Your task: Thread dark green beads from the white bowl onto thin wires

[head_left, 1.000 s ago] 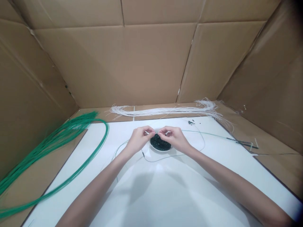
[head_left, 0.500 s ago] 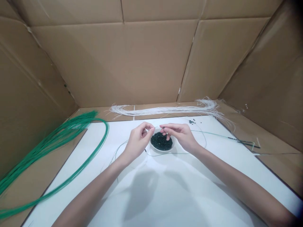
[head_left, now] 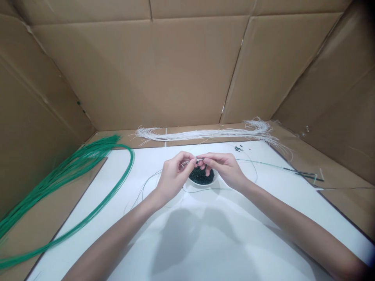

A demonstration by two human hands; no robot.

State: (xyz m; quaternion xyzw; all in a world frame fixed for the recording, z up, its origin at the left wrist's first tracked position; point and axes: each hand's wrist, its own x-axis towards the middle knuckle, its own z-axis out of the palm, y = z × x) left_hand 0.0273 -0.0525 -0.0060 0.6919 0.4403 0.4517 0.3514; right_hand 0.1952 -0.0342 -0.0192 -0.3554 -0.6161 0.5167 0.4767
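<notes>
My left hand [head_left: 176, 171] is closed, thumb and forefinger pinching a thin pale wire [head_left: 184, 163]. My right hand [head_left: 225, 168] pinches a tiny dark bead, mostly hidden by its fingertips, right beside the left fingertips. A short pale bit of the wire shows between the two pinches. Just below them sits a white bowl [head_left: 216, 180] filled with small dark green beads [head_left: 202, 176]; the fingers cover its far rim. Thin green wires [head_left: 202, 191] run around the bowl and out to both sides.
A bundle of green wires [head_left: 96, 210] curves along the left. White strands [head_left: 193, 135] lie at the back on the cardboard. A few loose beads [head_left: 238, 148] rest beyond my right hand. Beaded wire ends [head_left: 310, 176] lie at the right. Cardboard walls [head_left: 187, 74] enclose the white board [head_left: 193, 242].
My left hand has moved slightly right, closing the gap to the right fingertips. The bead in my right hand is now against the wire's end. The view has shifted slightly.
</notes>
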